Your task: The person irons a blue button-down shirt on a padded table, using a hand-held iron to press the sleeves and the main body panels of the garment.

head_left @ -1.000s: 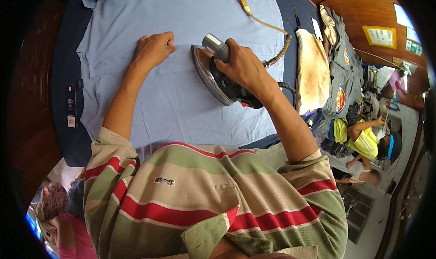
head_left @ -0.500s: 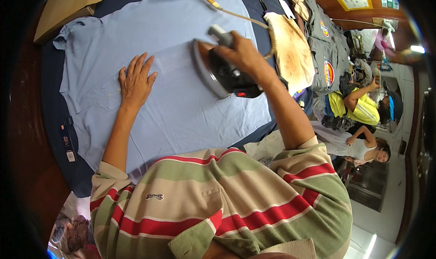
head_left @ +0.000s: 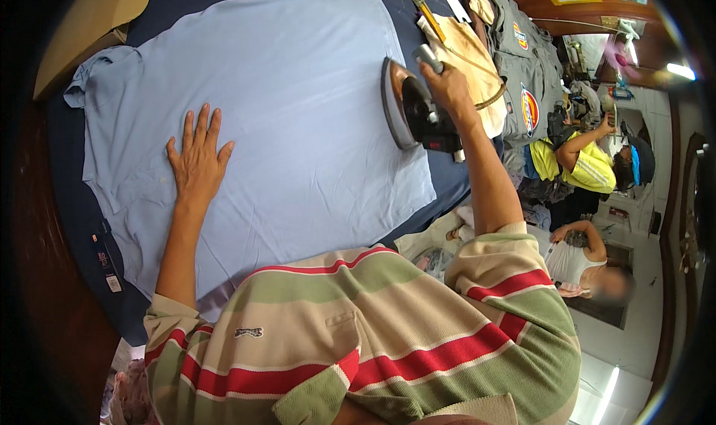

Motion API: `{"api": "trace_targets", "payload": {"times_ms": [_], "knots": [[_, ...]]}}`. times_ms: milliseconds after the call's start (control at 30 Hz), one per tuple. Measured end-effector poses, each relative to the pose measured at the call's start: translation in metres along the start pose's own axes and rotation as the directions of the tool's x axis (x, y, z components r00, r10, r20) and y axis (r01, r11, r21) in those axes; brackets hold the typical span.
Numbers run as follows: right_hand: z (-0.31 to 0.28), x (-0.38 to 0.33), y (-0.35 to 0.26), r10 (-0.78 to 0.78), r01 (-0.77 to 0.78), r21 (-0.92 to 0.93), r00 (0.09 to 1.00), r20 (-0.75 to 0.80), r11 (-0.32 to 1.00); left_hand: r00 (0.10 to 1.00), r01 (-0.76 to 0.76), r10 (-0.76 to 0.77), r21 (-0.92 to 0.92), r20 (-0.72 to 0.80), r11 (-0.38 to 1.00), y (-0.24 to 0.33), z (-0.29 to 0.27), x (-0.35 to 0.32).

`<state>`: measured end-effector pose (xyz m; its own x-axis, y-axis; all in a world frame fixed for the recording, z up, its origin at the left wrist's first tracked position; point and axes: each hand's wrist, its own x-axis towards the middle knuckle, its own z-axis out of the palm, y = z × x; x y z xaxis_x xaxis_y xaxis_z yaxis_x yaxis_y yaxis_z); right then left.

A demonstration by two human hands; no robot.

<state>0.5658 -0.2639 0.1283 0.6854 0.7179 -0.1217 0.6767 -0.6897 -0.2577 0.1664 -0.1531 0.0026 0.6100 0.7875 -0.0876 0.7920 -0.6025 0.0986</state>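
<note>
A light blue shirt (head_left: 298,127) lies spread over a dark blue cloth (head_left: 261,1) on the table. My left hand (head_left: 200,156) rests flat on its left part, fingers spread. In my right hand (head_left: 451,89) is the handle of a clothes iron (head_left: 418,108), black with a copper-coloured front and a metal soleplate. The iron is at the shirt's right edge; whether its whole soleplate touches the cloth I cannot tell. A coiled cord (head_left: 488,101) runs from it past a yellow rod-like piece (head_left: 421,9).
A cardboard box (head_left: 89,30) sits at the far left. On the right are a scorched beige cloth (head_left: 466,60) and dark grey garments (head_left: 522,71) with round badges. Two people stand farther right, one in a yellow top (head_left: 593,164), another in a white top (head_left: 570,265).
My right hand has carried the iron rightward from the middle of the shirt to its right edge. The cord has shifted right too. My left hand stays flat on the shirt.
</note>
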Motion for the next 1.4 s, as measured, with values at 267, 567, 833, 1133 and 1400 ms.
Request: {"api": "trace_targets", "payload": {"times_ms": [267,567,833,1133,1400], "knots": [[0.000,0.009,0.011,-0.078,0.079,0.056,0.997,-0.018,0.995,0.999,-0.021,0.021,-0.009,-0.043,1.000,0.002,0.004,0.002],[0.014,0.103,-0.059,-0.686,0.688,-0.022,0.725,0.062,0.726,0.993,0.070,-0.056,0.139,-0.100,0.988,0.015,-0.006,0.000],[0.018,0.144,-0.136,-0.823,0.807,0.163,0.544,0.165,0.567,0.942,-0.285,0.238,-0.193,-0.235,0.939,0.245,0.006,0.041],[0.005,0.140,-0.095,-0.806,0.817,0.090,0.534,0.254,0.570,0.970,-0.170,0.138,-0.153,-0.198,0.974,0.362,0.037,0.061],[0.008,0.154,-0.092,-0.872,0.872,0.119,0.448,0.195,0.475,0.974,-0.142,0.114,-0.138,-0.193,0.980,0.369,0.037,0.054]]}}
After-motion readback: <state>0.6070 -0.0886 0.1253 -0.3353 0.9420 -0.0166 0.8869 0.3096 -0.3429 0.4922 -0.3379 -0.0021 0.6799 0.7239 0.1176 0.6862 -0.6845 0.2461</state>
